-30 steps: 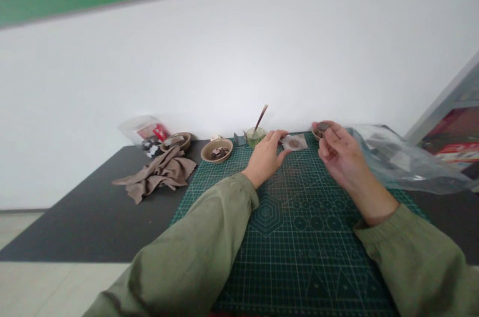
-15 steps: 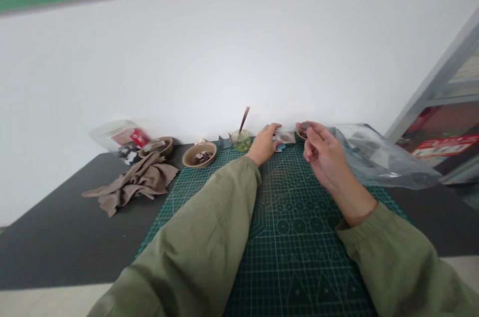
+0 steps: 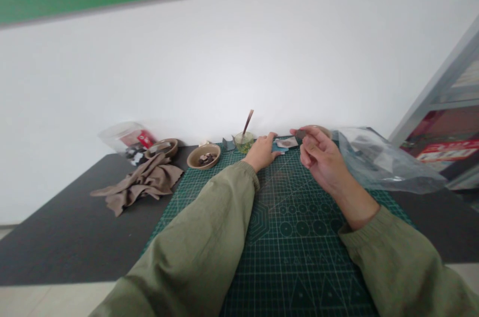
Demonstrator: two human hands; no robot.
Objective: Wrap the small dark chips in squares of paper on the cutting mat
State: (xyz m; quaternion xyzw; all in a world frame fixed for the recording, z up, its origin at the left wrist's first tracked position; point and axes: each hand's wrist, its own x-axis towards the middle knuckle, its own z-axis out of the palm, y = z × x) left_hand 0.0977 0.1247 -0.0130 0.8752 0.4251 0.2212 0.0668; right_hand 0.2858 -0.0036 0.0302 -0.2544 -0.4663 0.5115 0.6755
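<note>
"Hands?"
"Right hand [image 3: 322, 157]: closed, pinching one dark round flat disc [image 3: 300, 134], raised over the mat. Left hand [image 3: 261, 152]: half open, thumb and fingers apart, at one light-blue flat piece [image 3: 280, 148]; can't tell if I'm touching it."

"Counts, containers?"
"Three tan round bowls: one [image 3: 192, 160] with several dark and pale bits, one [image 3: 172, 151] holding something greyish, one [image 3: 322, 131] mostly behind my right hand, contents hidden. One clear greenish glass cup [image 3: 244, 144], thin brown sticks leaning in it, can't count them. One small pale square [image 3: 287, 143] with a round brownish patch, near my left hand. One clear plastic bag [image 3: 389, 164] on the right."

"Labels?"
"One red-and-white label [image 3: 145, 138] left, unreadable. Green gridded cutting mat [image 3: 292, 257] on the black surface [image 3: 75, 232], one brown cloth [image 3: 145, 182] beside it."
</note>
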